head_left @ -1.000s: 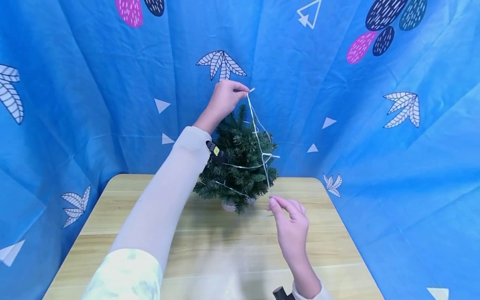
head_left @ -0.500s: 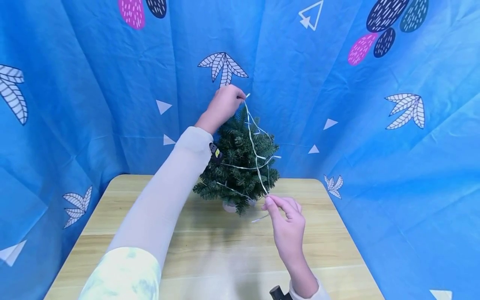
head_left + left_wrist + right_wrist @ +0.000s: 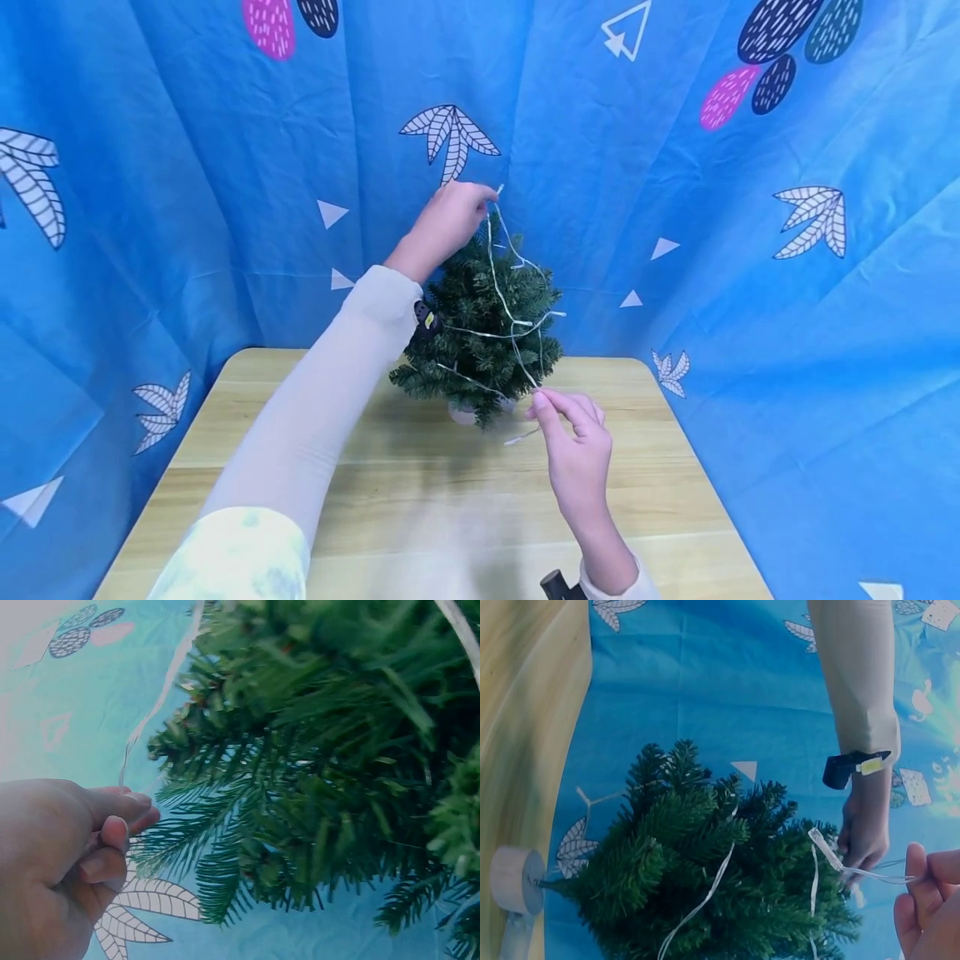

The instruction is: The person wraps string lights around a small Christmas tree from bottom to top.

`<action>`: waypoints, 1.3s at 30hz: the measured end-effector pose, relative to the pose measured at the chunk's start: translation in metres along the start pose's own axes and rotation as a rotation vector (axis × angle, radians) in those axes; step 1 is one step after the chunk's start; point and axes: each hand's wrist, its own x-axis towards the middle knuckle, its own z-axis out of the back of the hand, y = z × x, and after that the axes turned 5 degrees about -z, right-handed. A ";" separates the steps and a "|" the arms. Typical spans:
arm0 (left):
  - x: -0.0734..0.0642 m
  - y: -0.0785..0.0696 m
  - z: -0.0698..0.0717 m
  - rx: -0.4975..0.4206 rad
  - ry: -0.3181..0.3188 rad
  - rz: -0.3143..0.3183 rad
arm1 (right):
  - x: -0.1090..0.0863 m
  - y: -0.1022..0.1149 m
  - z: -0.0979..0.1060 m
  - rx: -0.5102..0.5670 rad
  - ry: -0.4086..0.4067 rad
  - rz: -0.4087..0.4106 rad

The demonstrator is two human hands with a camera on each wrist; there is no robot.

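A small artificial Christmas tree (image 3: 472, 300) stands on the wooden table, with a thin string of lights (image 3: 522, 323) looped around its branches. My left hand (image 3: 448, 218) is at the treetop, pinching the wire between thumb and fingertips. In the left wrist view, that hand (image 3: 67, 859) sits beside the tip branches (image 3: 217, 825). Lower and nearer, in front of the tree's right side, my right hand (image 3: 581, 450) pinches another part of the wire. A short end (image 3: 517, 439) pokes out below its fingers. The right wrist view shows a small clear bulb (image 3: 826, 850) near that hand (image 3: 934, 900).
The tree's round pale base (image 3: 517, 879) rests on the light wooden table (image 3: 420, 517). Blue patterned cloth (image 3: 585, 150) surrounds the table at the back and sides. A dark wrist camera (image 3: 427, 319) on the left arm is close against the branches.
My left hand has come down slightly toward the treetop. The right hand has shifted a little left, and the wire between the hands now sags in a curve instead of running nearly straight.
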 end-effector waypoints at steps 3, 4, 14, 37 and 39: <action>0.006 -0.003 -0.003 0.015 -0.033 -0.051 | 0.000 0.003 -0.001 0.002 -0.001 -0.004; 0.008 -0.004 -0.004 0.025 -0.045 -0.063 | -0.001 0.003 -0.001 0.003 0.000 -0.005; 0.011 0.002 -0.003 0.087 -0.029 -0.039 | -0.002 0.007 -0.003 0.001 -0.006 0.025; -0.015 0.015 0.002 -0.190 0.065 0.051 | -0.003 0.013 -0.004 0.023 0.018 0.028; -0.024 0.015 0.001 -0.236 0.010 0.024 | -0.003 0.012 -0.004 0.019 0.018 0.020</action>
